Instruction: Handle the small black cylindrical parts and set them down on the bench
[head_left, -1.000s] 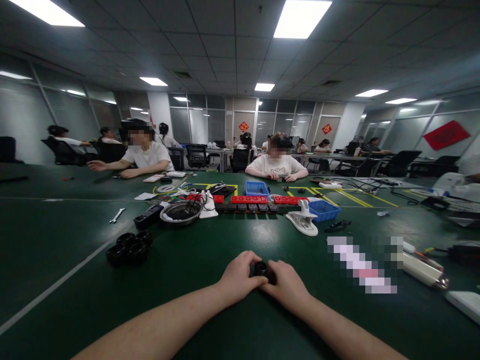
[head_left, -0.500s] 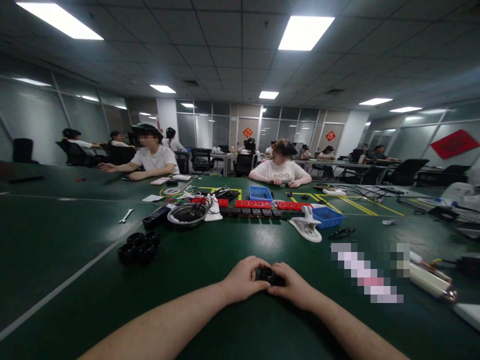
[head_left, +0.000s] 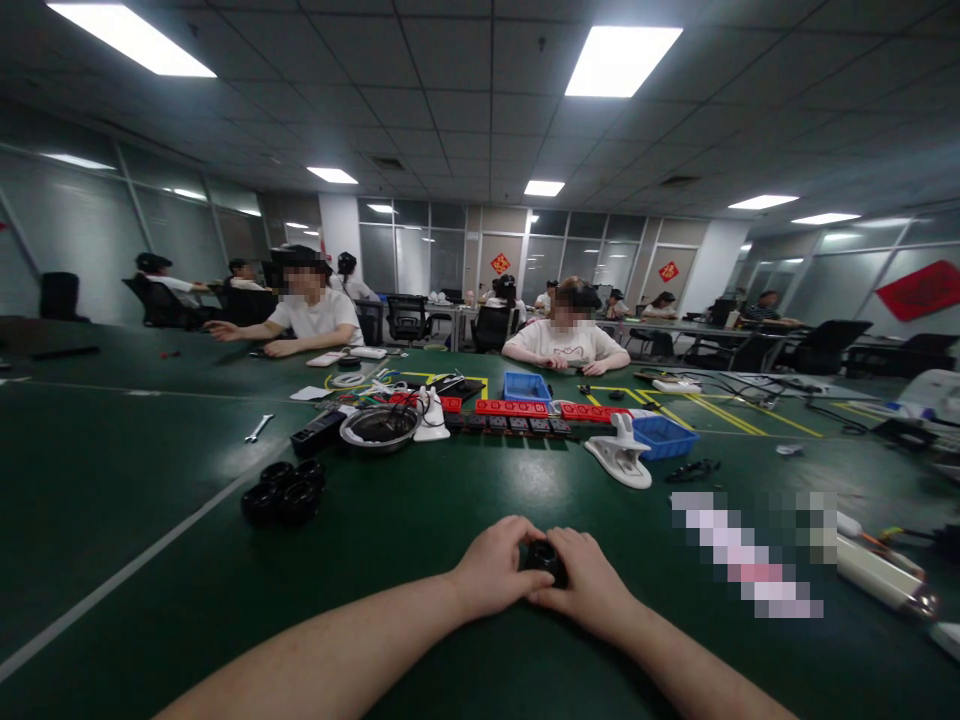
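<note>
Between my two hands is a small round black wheel-like part [head_left: 543, 560] with a hollow in its top, at or just above the green table [head_left: 420, 640]. My left hand [head_left: 499, 568] curls round its left side, with the thumb along the front. My right hand [head_left: 589, 578] closes on it from the right, fingers over the far side and thumb in front. Its lower part is hidden by my fingers. To the left stands a cluster of several similar glossy black round parts [head_left: 283, 492], set close together.
Beyond my hands are a metal bowl [head_left: 381, 445], red strips [head_left: 512, 408], a white clamp stand [head_left: 622, 458] and blue bins [head_left: 666, 440]. A wrench [head_left: 259, 429] lies at left. A cream cylindrical tool [head_left: 877, 572] lies at right. Two people [head_left: 566, 340] sit across the table.
The view has shifted slightly. My right hand has come further round the black part, which now shows more of its top between my hands.
</note>
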